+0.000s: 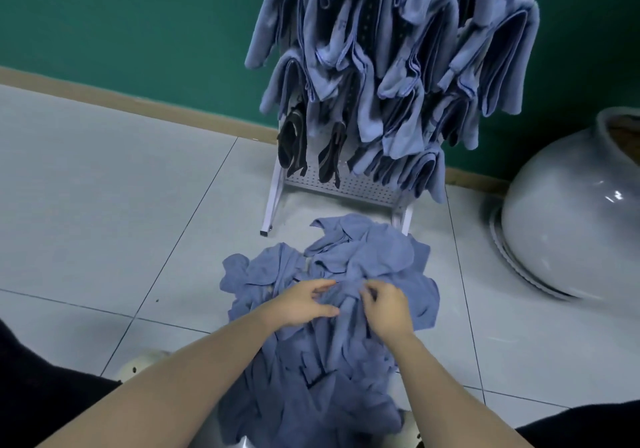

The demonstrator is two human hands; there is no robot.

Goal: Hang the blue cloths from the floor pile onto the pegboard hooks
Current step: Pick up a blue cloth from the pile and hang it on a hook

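Head view | left hand fingers straight, resting on floor pile | right hand fingers curled, pinching a blue cloth | pegboard behind, hung cloths

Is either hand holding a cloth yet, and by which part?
Right hand pinches a fold atop the blue cloth pile; left hand rests open on it.

One heap of crumpled blue fabric cloths lies on the floor, too tangled to count singly, and one white perforated metal pegboard stand carries many more hanging blue cloths, their number unclear. Two dark items hang on its lowest row, one large glossy white ceramic pot stands beside it, and two bare hands are in view.
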